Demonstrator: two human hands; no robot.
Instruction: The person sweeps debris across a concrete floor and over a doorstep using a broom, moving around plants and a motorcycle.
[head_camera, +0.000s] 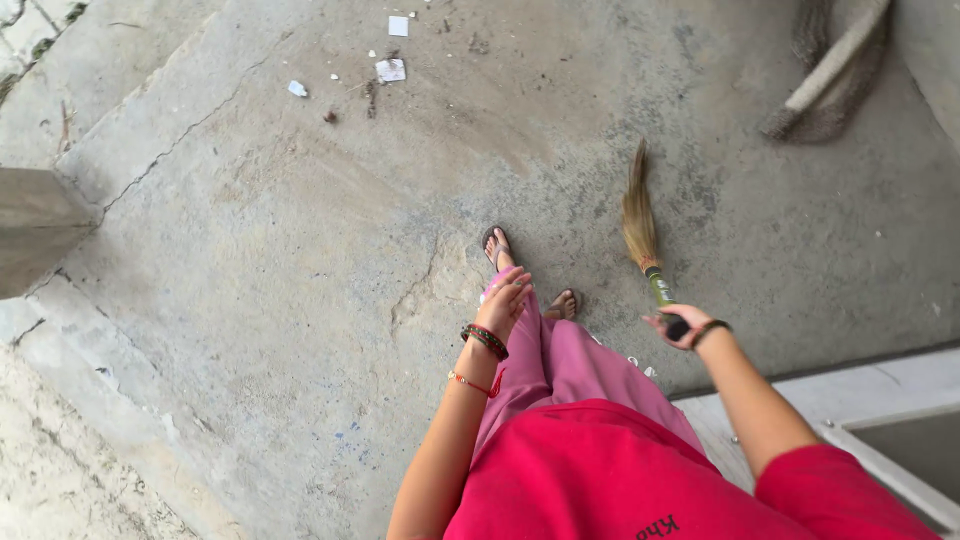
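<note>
Broom is in the right hand, which is clenched around the dark end of its handle; the bristles point away, to the far side, and their tips are close to the concrete floor, but I cannot tell if they touch it. The left hand is released, with fingers loose, and holds nothing; it hangs in front of the pink trousers.

Only 1 view is here, from the head, looking down. Both feet wear sandals and stand just left of the broom. Some white paper scraps lie far to the left, well apart from the bristles. A second broom lies far to the right.

My judgement of the risks: the grip is only at the end of the handle, with 1 hand, so the broom may twist or slip from the fingers. The bristles are near the feet, so a stroke toward the body may hit the toes. The floor has cracks, and small scraps may catch in them. Light paper can also fly away if the stroke is too fast.
</note>
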